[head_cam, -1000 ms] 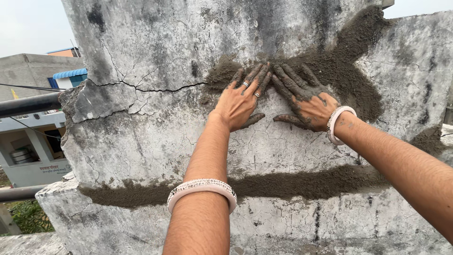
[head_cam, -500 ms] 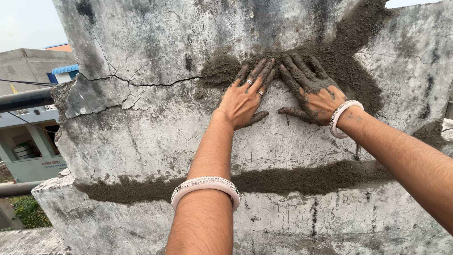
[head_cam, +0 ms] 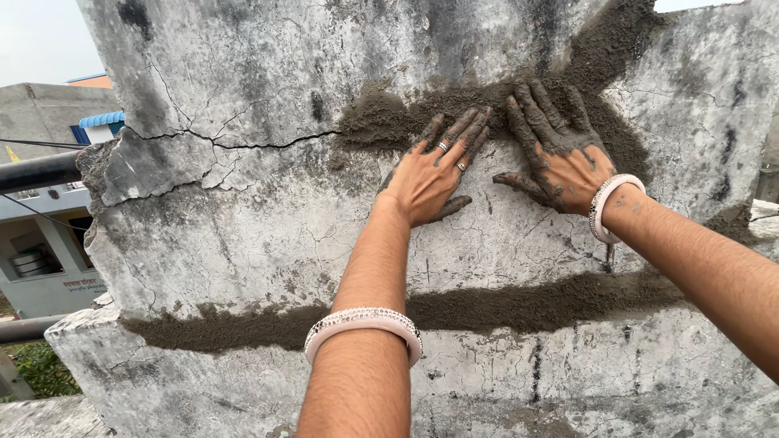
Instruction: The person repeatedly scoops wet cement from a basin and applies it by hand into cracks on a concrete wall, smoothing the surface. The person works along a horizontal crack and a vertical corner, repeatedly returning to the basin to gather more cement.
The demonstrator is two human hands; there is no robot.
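Both my hands lie flat against a weathered grey concrete wall (head_cam: 243,235). My left hand (head_cam: 434,170), with rings on two fingers, presses its fingertips into a band of wet dark mortar (head_cam: 381,118) that fills a crack. My right hand (head_cam: 556,154), smeared with mortar, is spread on the same dark patch just to the right. The fingers of both hands are apart and neither holds a thing. A pale bangle sits on each forearm: the left bangle (head_cam: 363,326), the right bangle (head_cam: 607,207).
A second mortar band (head_cam: 503,304) runs across the wall lower down. An unfilled crack (head_cam: 235,142) extends left to the wall's broken edge. Left of the wall are dark pipes (head_cam: 36,170), a low building (head_cam: 49,259) and greenery below.
The view has drawn closer to the wall. Both hands stay pressed on the mortar, having shifted only slightly along the filled crack.
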